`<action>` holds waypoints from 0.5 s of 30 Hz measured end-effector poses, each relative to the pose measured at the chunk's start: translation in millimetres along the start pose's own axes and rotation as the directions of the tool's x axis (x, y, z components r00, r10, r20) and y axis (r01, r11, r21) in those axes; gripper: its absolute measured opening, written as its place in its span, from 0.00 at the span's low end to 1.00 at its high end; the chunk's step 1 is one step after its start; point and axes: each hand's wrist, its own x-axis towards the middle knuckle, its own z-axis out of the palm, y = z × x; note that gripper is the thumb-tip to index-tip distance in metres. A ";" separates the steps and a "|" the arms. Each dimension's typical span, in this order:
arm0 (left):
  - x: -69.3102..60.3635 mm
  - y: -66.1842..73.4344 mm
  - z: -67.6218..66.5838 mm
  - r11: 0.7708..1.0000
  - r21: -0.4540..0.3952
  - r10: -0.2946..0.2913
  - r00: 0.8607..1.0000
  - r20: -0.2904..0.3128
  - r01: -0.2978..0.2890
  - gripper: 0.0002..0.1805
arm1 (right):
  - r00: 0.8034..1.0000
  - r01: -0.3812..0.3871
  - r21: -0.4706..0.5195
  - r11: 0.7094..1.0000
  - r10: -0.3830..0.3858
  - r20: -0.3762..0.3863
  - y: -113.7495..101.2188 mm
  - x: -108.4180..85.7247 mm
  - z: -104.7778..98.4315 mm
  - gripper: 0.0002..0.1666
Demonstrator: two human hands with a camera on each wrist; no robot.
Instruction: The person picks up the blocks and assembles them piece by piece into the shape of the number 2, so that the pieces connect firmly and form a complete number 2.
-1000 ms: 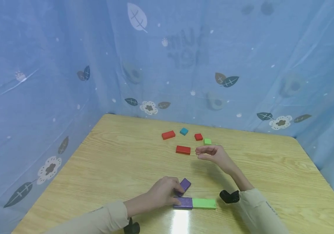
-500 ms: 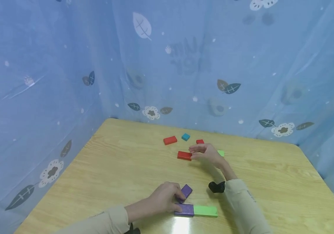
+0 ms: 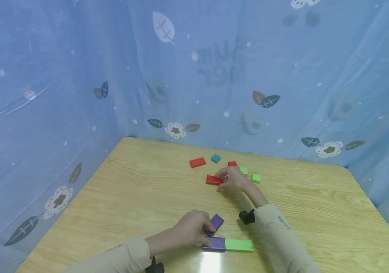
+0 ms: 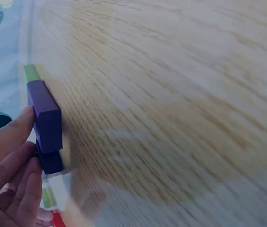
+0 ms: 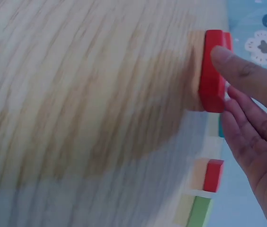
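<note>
My left hand [image 3: 191,229] lies over two purple blocks, its thumb on the flat one [image 3: 219,244] and its fingertips on the slanted one [image 3: 217,221]. That flat block meets a long green block [image 3: 238,245] end to end. In the left wrist view the thumb and fingers touch the purple blocks [image 4: 47,109]. My right hand [image 3: 235,179] hangs around the right end of a red block [image 3: 212,180], fingers at its far side and thumb at its near side. The right wrist view has the thumb across that red block [image 5: 211,80]; firm contact cannot be told.
Behind the right hand stand a small red block [image 3: 232,163] and two small green blocks [image 3: 243,171]. Another red block [image 3: 197,162] and a teal block [image 3: 216,158] lie farther back. A blue patterned curtain [image 3: 194,76] borders the wooden table [image 3: 146,182].
My right hand has moved left and down to the red block, and the small green blocks behind it show again. My left hand stays on the purple blocks. The head view has tilted slightly.
</note>
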 end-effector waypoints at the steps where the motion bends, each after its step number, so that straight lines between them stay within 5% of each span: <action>1: -0.2 0.2 -0.1 1.000 0.000 0.001 1.000 -0.002 -0.001 0.17 | 1.000 0.003 -0.013 1.000 -0.003 -0.011 1.3 0.1 0.4 0.24; 15: 0.9 0.8 0.5 1.000 0.016 0.011 1.000 -0.005 -0.011 0.17 | 0.996 0.082 -0.028 0.996 -0.083 -0.043 17.9 6.7 1.1 0.15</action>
